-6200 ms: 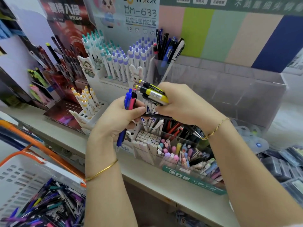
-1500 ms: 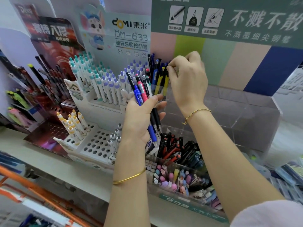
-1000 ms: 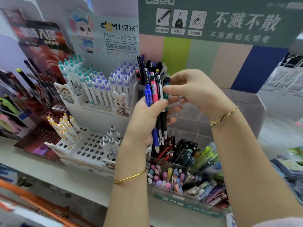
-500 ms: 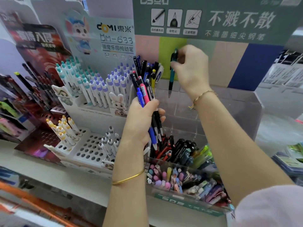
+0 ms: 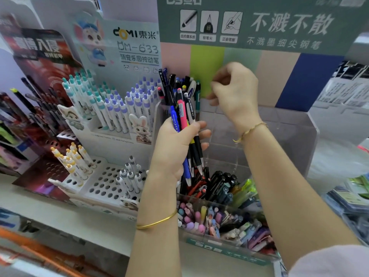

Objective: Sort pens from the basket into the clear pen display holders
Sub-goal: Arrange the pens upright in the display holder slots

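At the far left a dark red display (image 5: 42,62) holds dark pens. Beside it stands a white tiered rack (image 5: 103,182) with teal- and purple-capped pens in its upper rows and yellow-capped pens (image 5: 72,156) and grey-capped pens (image 5: 129,176) lower down.

The left hand (image 5: 175,148), a gold bangle (image 5: 157,221) on its wrist, is raised just in front of the clear holder (image 5: 289,136). Its grip is clamped on a bundle of pens (image 5: 182,112) (blue, pink and black barrels), which it holds roughly upright, tips down.

Behind the bundle, the holder's rear left compartment carries a cluster of upright pens (image 5: 175,80), with a teal pen (image 5: 198,96) at the cluster's right edge.

The right hand (image 5: 235,92), with a gold chain (image 5: 249,130) at the wrist, hovers just right of that teal pen, above the holder's open top. Its fingers are loosely curled with the thumb apart from them, and the grip has nothing in it, though the hand is slightly blurred.

Lower down, the holder's front compartments are packed with black and red pens (image 5: 215,184), pastel pens (image 5: 199,218) and green ones (image 5: 246,191). A green sign (image 5: 279,23) hangs above. Rack and holder both stand on a pale shelf (image 5: 79,218).
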`<state>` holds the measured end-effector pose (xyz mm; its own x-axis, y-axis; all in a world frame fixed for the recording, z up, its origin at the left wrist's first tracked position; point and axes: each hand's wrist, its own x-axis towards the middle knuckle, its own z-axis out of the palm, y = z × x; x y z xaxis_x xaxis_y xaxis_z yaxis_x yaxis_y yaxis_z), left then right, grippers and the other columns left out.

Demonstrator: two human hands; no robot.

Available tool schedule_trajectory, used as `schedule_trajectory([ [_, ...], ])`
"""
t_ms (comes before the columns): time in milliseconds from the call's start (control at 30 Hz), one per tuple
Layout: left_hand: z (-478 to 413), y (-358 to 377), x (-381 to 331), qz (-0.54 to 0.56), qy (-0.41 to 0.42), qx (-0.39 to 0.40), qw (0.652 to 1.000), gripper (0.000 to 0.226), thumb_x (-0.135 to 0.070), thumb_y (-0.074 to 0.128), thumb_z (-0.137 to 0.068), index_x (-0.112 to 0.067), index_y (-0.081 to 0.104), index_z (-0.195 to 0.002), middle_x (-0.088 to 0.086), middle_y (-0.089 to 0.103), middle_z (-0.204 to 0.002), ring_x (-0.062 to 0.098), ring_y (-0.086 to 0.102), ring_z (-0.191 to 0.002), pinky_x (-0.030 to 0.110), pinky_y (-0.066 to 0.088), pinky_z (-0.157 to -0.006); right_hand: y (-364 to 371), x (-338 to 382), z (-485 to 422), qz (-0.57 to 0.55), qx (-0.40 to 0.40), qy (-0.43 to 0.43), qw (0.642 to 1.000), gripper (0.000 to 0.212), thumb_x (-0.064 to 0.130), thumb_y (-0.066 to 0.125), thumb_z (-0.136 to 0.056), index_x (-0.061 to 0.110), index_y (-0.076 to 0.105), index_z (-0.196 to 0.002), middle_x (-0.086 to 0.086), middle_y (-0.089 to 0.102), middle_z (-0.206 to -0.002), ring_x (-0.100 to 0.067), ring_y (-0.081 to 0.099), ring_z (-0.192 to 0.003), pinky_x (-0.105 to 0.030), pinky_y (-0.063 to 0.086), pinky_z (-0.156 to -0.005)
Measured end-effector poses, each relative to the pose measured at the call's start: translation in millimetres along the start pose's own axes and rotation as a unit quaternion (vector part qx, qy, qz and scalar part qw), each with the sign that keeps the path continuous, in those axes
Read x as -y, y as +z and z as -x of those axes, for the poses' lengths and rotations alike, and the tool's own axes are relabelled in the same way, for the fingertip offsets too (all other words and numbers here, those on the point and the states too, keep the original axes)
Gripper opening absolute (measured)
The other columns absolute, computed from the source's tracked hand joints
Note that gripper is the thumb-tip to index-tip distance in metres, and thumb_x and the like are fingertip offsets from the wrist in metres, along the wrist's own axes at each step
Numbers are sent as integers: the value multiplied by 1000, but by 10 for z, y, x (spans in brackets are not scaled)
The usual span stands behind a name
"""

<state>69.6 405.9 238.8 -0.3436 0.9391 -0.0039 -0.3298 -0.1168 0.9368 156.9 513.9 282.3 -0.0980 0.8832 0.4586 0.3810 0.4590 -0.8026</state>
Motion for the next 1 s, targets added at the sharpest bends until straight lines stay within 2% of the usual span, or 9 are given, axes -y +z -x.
schedule_trajectory([
  [67,-11,33,7,-6,9,4,1000,12,-2,60,-91,-12,59,-98,4,70,-84,13,70,-70,26,54,-56,-127,90,100,-6,102,19,995,13,14,61,-89,9,64,-78,-6,66,-73,-14,64,-57,-29,51,-49],
  [133,-24,64,9,-19,19,8,1000,15,-1,59,-92,-15,60,-94,1,71,-79,12,69,-68,26,55,-56,-194,143,181,37,226,24,973,26,26,66,-89,0,70,-88,-13,68,-78,-12,55,-60,-25,46,-50],
  [200,-26,91,10,-36,27,14,999,16,-1,59,-92,-17,61,-94,-2,71,-75,11,69,-67,26,55,-57,-191,143,210,61,261,17,963,32,24,72,-84,-6,68,-94,-20,66,-81,-12,49,-63,-26,42,-53],
  [367,-72,87,18,-9,14,-2,1000,11,-6,52,-97,-7,57,-107,8,72,-89,19,73,-75,30,58,-60,-208,108,155,-24,221,55,973,18,11,67,-87,-6,68,-91,-9,62,-74,-13,56,-63,-19,44,-47],
  [467,-91,46,10,6,-2,-30,1000,8,-3,50,-98,-11,52,-99,11,71,-91,21,73,-74,29,58,-55,-228,139,62,-104,123,59,985,7,6,58,-91,1,63,-90,-5,60,-73,-10,57,-60,-19,47,-45],
  [567,-79,21,40,-14,-7,-43,999,14,-3,50,-97,-16,52,-93,6,70,-87,11,69,-63,23,54,-51,-242,155,-70,-105,-29,2,994,3,7,54,-91,10,55,-90,3,56,-75,-18,61,-70,-32,56,-58],
  [633,-79,16,62,-22,-5,-45,999,13,-2,50,-96,-15,52,-95,6,70,-89,9,66,-60,22,51,-49,-215,164,-99,-58,-87,-52,993,4,10,54,-90,13,54,-89,10,53,-77,-22,62,-81,-43,55,-71],
  [800,-92,24,53,-22,1,-43,999,11,0,52,-94,-10,53,-100,10,70,-94,10,63,-63,21,49,-50,-32,84,-78,116,-38,-99,988,12,9,54,-92,5,60,-102,0,57,-90,-17,50,-83,-21,35,-69],
  [1000,-100,23,54,-13,4,-51,999,12,-3,54,-95,-15,52,-97,4,58,-92,10,63,-71,22,54,-56,153,-49,-8,227,43,-69,971,19,10,61,-84,10,63,-104,-10,69,-100,-33,61,-95,-40,51,-79],
])
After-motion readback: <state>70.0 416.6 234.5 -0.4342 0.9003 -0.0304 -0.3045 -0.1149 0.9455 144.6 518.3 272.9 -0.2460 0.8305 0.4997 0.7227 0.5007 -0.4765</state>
